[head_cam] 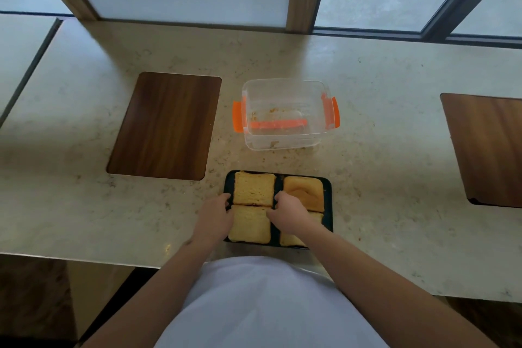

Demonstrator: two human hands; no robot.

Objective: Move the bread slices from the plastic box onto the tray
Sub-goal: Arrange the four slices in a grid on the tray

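Note:
A black tray (pixel 327 186) lies near the counter's front edge with several bread slices on it. The far-left slice (pixel 253 189), the far-right slice (pixel 305 191) and the near-left slice (pixel 249 224) show fully; my right arm partly covers the near-right slice (pixel 289 239). My left hand (pixel 214 216) rests at the tray's left edge, fingers against the near-left slice. My right hand (pixel 288 210) sits over the tray's middle, fingers curled on the same slice's right edge. Beyond the tray stands the clear plastic box (pixel 285 113) with orange clips; only crumbs are inside.
A dark wooden board (pixel 165 126) is set into the beige stone counter (pixel 381 150) to the left, another (pixel 488 147) at the far right. Windows and wooden posts back the counter. Crumbs lie between box and tray.

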